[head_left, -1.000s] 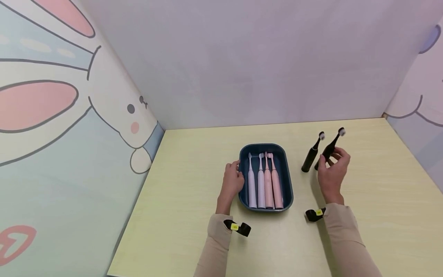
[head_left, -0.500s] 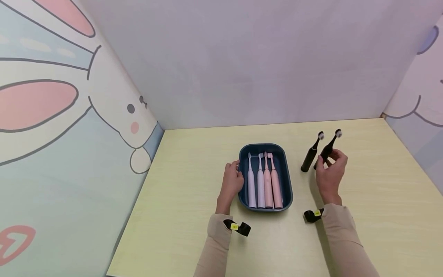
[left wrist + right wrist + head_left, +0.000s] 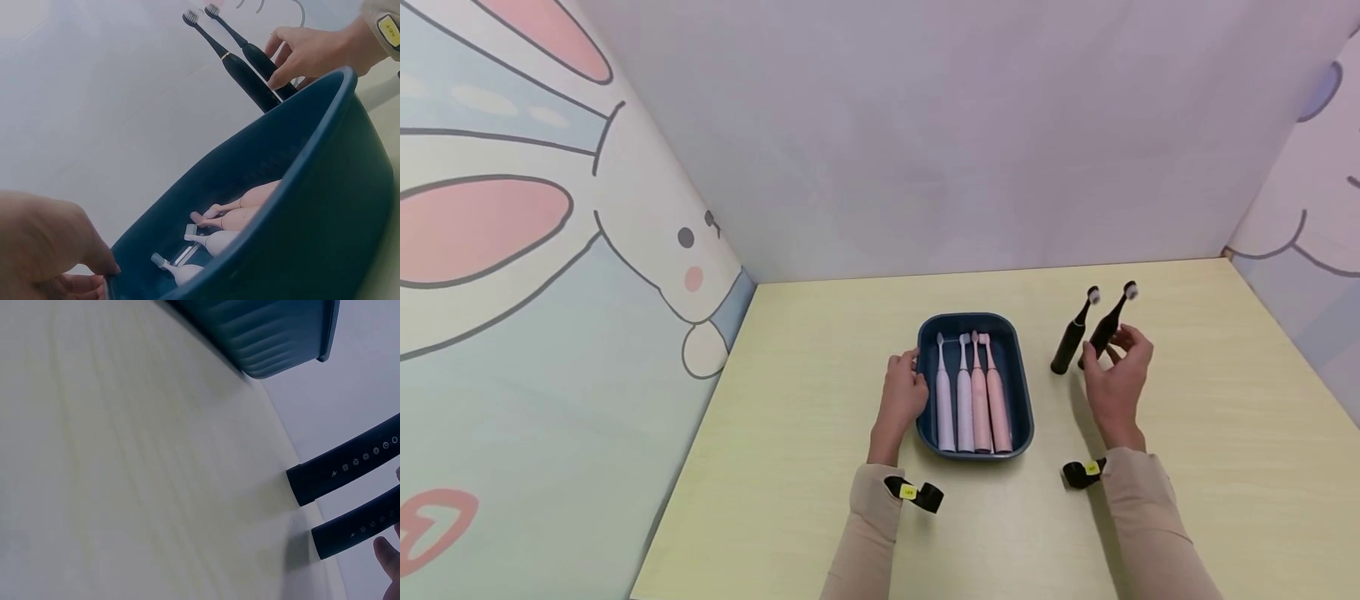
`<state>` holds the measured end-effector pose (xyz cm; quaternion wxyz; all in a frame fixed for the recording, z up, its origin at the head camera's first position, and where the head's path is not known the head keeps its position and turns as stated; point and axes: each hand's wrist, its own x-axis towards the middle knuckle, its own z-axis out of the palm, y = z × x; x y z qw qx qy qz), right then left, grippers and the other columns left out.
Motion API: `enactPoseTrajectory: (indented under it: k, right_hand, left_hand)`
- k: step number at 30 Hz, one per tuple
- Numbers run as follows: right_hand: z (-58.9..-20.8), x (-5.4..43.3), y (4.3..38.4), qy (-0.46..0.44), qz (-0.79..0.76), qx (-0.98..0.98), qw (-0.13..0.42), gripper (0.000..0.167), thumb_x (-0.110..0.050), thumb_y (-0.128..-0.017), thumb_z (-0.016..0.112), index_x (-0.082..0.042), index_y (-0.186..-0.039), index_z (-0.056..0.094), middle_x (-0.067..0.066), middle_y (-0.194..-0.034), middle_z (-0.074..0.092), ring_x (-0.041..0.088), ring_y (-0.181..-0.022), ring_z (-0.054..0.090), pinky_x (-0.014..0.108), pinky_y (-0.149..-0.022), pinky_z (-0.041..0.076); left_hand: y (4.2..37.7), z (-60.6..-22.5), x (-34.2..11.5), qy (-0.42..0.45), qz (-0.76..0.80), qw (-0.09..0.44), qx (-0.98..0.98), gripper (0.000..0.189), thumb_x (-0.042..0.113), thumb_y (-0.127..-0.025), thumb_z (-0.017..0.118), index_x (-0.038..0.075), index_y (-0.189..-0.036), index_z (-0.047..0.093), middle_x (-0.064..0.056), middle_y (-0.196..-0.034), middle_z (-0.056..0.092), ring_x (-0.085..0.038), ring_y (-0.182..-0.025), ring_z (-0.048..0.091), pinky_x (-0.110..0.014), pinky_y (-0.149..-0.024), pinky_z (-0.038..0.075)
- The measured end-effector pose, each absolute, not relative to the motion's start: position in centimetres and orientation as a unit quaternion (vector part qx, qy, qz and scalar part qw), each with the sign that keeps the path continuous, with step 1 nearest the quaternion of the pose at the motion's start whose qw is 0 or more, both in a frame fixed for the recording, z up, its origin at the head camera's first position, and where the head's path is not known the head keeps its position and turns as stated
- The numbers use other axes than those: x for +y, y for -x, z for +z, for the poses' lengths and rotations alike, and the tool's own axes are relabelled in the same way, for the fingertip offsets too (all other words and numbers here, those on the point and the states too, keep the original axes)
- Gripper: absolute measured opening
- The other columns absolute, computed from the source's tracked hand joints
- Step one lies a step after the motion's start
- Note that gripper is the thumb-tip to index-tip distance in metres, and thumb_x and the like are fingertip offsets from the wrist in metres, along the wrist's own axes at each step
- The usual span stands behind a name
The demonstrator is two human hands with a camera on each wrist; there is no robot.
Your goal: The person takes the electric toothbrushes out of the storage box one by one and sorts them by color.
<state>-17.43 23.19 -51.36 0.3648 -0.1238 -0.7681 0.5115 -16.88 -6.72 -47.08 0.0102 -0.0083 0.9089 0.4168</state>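
Note:
My left hand [image 3: 904,396] holds the left rim of a dark blue plastic tray [image 3: 1020,404]; the left wrist view shows the thumb at the rim. Inside lie two pale lilac electric toothbrushes [image 3: 943,408] and two pink ones [image 3: 998,408], side by side, heads away from me. To the right of the tray, a black electric toothbrush [image 3: 1069,346] stands upright by itself. Just right of it, my right hand [image 3: 1120,387] has thumb and fingers around the handle of a second black electric toothbrush [image 3: 1102,332], also upright. Its base [image 3: 320,544] is close to the tabletop; contact is unclear.
The pale wood-look table [image 3: 790,417] extends on both sides of the tray. A plain light wall [image 3: 925,142] rises behind its back edge. Side walls carry rabbit drawings [image 3: 640,225]. Each wrist wears a small black camera [image 3: 928,497].
The black toothbrush in my right hand has shifted slightly left, closer to the other standing black one. My right thumb sits a little lower. The left hand and tray have stayed put.

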Motion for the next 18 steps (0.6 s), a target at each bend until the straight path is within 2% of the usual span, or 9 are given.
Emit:
enactPoseTrajectory:
  k: [4, 11, 18]
  right_hand:
    - [-51.1, 23.2, 17.0, 0.126, 0.511, -0.768, 0.365, 0.053, -0.01, -0.086, 0.066, -0.009, -0.133, 0.042, -0.014, -0.117, 0.04, 0.007, -0.106, 0.048, 0.027, -0.095, 0.046]
    - [-50.0, 23.1, 15.7, 0.126, 0.526, -0.749, 0.384, 0.055, -0.012, -0.085, 0.067, -0.013, -0.134, 0.042, -0.013, -0.116, 0.042, 0.012, -0.107, 0.05, 0.025, -0.095, 0.044]
    - [-48.7, 22.6, 14.2, 0.118, 0.55, -0.718, 0.411, 0.057, -0.006, -0.083, 0.069, -0.011, -0.133, 0.043, -0.009, -0.118, 0.047, 0.012, -0.106, 0.052, 0.023, -0.093, 0.044]
  left_hand:
    - [16.8, -46.9, -6.7, 0.008, 0.42, 0.01, 0.907, 0.044, 0.003, -0.095, 0.049, 0.006, -0.139, 0.048, -0.013, -0.112, 0.05, -0.018, -0.086, 0.053, -0.034, -0.079, 0.048]
    - [16.7, -46.8, -6.7, 0.006, 0.423, 0.011, 0.906, 0.044, 0.003, -0.095, 0.049, 0.005, -0.139, 0.047, -0.013, -0.112, 0.05, -0.019, -0.087, 0.053, -0.034, -0.079, 0.048]
    - [16.8, -46.9, -6.7, 0.009, 0.413, 0.015, 0.91, 0.044, 0.004, -0.095, 0.049, 0.007, -0.14, 0.047, -0.012, -0.113, 0.05, -0.019, -0.089, 0.053, -0.035, -0.081, 0.048]
